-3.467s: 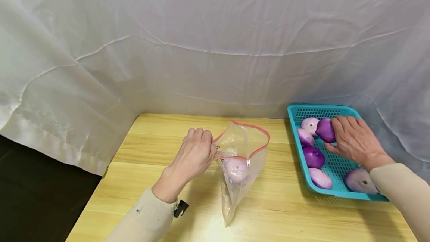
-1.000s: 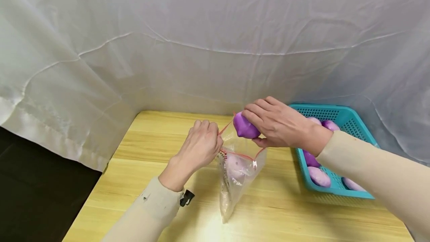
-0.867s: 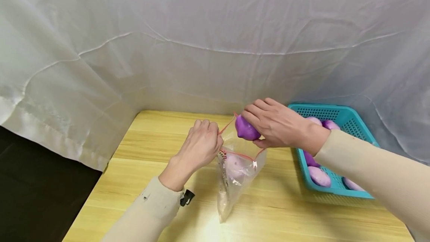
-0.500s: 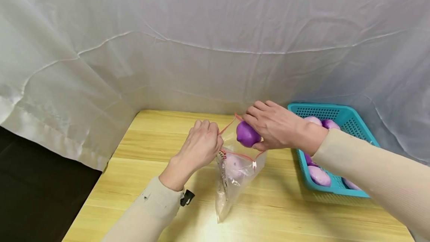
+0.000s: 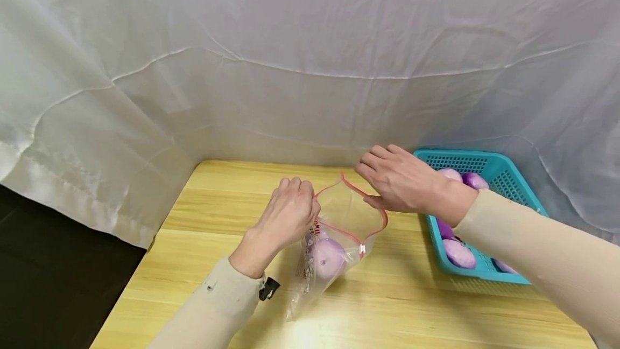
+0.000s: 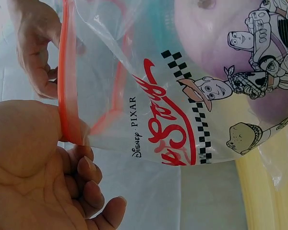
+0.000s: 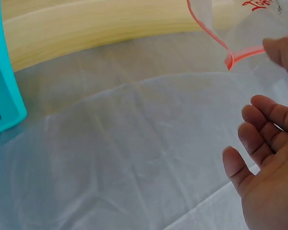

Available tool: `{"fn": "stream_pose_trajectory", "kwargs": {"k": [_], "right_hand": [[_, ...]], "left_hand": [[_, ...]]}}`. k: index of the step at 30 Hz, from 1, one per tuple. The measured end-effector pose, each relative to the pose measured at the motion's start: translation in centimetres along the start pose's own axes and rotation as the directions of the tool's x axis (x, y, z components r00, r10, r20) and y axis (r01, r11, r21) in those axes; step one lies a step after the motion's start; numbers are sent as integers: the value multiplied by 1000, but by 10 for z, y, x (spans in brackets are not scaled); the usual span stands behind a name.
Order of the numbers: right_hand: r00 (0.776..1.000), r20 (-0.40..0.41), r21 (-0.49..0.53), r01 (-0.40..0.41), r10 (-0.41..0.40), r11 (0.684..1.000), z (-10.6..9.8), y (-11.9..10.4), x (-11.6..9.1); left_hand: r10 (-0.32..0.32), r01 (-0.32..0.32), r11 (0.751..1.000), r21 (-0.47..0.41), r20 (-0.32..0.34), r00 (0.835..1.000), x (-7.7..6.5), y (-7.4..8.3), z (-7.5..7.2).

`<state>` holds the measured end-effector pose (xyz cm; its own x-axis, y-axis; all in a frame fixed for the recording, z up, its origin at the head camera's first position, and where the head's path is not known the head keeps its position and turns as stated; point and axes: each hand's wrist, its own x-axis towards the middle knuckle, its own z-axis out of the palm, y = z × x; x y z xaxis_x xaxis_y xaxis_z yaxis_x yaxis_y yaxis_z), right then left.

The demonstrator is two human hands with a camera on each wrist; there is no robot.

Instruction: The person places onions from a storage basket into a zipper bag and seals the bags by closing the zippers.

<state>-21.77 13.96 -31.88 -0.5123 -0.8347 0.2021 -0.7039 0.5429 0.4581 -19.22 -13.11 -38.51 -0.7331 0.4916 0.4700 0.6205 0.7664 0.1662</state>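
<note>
My left hand [image 5: 281,217] pinches the left edge of a clear zip bag [image 5: 350,252], whose mouth gapes inside a red zip strip with a white slider [image 5: 362,250]. Red lettering [image 6: 168,124] and cartoon figures cover one side, seen in the left wrist view. Inside, a pale purple onion [image 5: 328,259] lies against a darker one [image 6: 273,103]. Over the bag's right rim my right hand [image 5: 404,179] holds nothing, its fingers loosely bent. Its thumb [image 7: 281,50] overlaps the red strip in the right wrist view.
A turquoise basket [image 5: 465,161] stands at the right of the wooden table [image 5: 411,306], with several onions [image 5: 459,253] in it, partly hidden by my right forearm. Pale grey cloth [image 5: 310,117] hangs behind. A dark area [image 5: 63,268] lies past the table's left edge.
My right hand brought a purple onion from the basket to the bag and let go of it; it has dropped inside. The bag's lower end has swung left. My left hand keeps its grip.
</note>
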Motion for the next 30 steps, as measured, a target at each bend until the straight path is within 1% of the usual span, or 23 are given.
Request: {"fn": "stream_pose_trajectory", "kwargs": {"k": [6, 10, 13, 18, 22, 30], "right_hand": [[999, -45, 9, -19, 19, 1000, 7, 0, -9], [997, -68, 32, -38, 40, 999, 11, -1, -17], [995, -79, 56, -59, 64, 997, 14, 0, -24], [991, -81, 77, -102, 108, 992, 18, 4, -38], [986, -84, 83, -137, 144, 987, 19, 10, -54], [968, -75, 96, -232, 239, 968, 25, 25, -94]], "left_hand": [[-18, 18, 1000, 1, 8, 1000, -1, 1, 3], [-11, 12, 999, 44, -22, 1000, -2, 3, 6], [11, -7, 997, 76, -55, 998, -2, 4, 8], [23, -18, 997, 73, -73, 997, -3, 5, 9], [15, -12, 998, 56, -60, 998, -4, 5, 10], [-38, 38, 999, 3, 13, 999, -5, 5, 10]]}}
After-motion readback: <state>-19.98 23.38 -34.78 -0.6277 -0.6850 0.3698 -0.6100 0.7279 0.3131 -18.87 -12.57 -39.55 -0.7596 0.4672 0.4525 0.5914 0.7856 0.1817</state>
